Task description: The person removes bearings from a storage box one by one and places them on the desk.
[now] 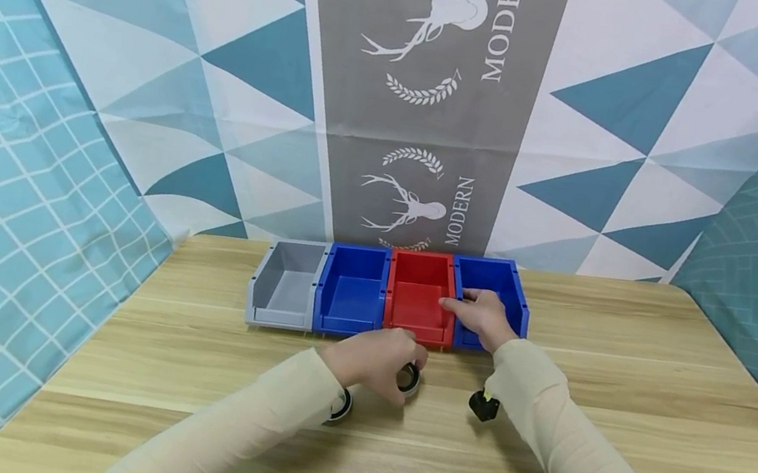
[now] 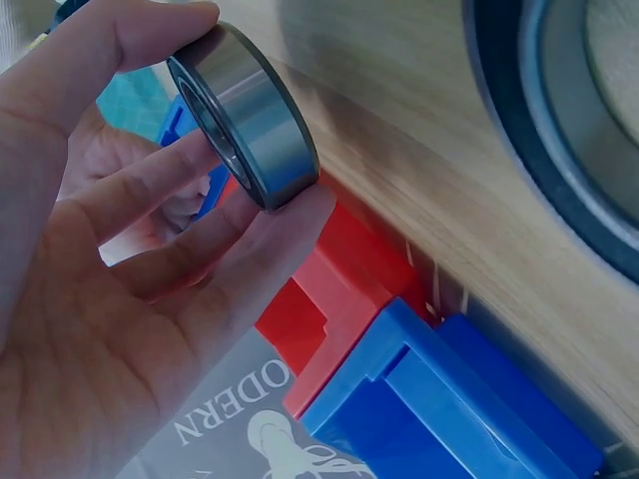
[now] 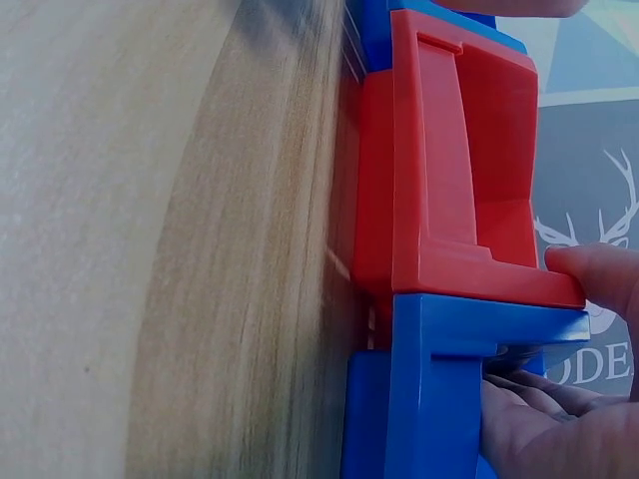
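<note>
My left hand (image 1: pixel 374 360) pinches a ball bearing (image 2: pixel 262 120), a steel ring with a dark seal, between thumb and fingertips in front of the red bin (image 1: pixel 417 333). A second bearing (image 1: pixel 344 408) lies on the table beside my left wrist; part of it is hidden by the sleeve. At the far bins, my right hand (image 1: pixel 482 316) grips the side walls where the red bin meets the right blue bin (image 1: pixel 521 305). In the right wrist view the thumb is at the red bin's rim, and the curled fingers are inside the blue bin (image 3: pixel 436 409).
A grey bin (image 1: pixel 281 319) and another blue bin (image 1: pixel 345 324) continue the row to the left, against the patterned backdrop (image 1: pixel 436 128). On the wooden table (image 1: pixel 627 382), a small black block with a yellow part (image 1: pixel 484 408) lies under my right forearm.
</note>
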`<action>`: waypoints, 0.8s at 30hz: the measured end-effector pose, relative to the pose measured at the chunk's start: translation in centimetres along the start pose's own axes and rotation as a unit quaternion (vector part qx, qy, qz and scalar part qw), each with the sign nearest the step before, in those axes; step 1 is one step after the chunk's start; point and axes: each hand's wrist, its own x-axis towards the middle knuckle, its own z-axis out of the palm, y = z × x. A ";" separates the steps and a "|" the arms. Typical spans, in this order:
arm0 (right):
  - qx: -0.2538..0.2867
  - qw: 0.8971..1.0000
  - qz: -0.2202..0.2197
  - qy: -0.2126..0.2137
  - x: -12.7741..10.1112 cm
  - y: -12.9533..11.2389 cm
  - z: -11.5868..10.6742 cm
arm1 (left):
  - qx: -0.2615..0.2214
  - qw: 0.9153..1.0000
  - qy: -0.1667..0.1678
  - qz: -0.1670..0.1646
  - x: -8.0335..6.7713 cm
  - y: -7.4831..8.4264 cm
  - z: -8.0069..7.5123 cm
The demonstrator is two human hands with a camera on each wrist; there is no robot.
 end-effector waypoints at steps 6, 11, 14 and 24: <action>-0.002 1.000 -0.005 0.000 0.0 0.0 0.0 | -0.002 1.000 -0.002 -0.001 -0.1 0.0 0.3; 0.000 1.000 -0.007 -0.002 0.0 0.0 -0.1 | -0.002 1.000 -0.006 -0.001 -0.1 0.0 0.5; 0.001 1.000 -0.009 -0.005 -0.1 0.0 -0.1 | -0.004 1.000 -0.007 0.000 -0.1 0.1 0.6; 0.006 1.000 -0.011 -0.007 -0.2 0.1 -0.2 | 0.002 0.999 -0.018 0.028 0.1 0.4 1.0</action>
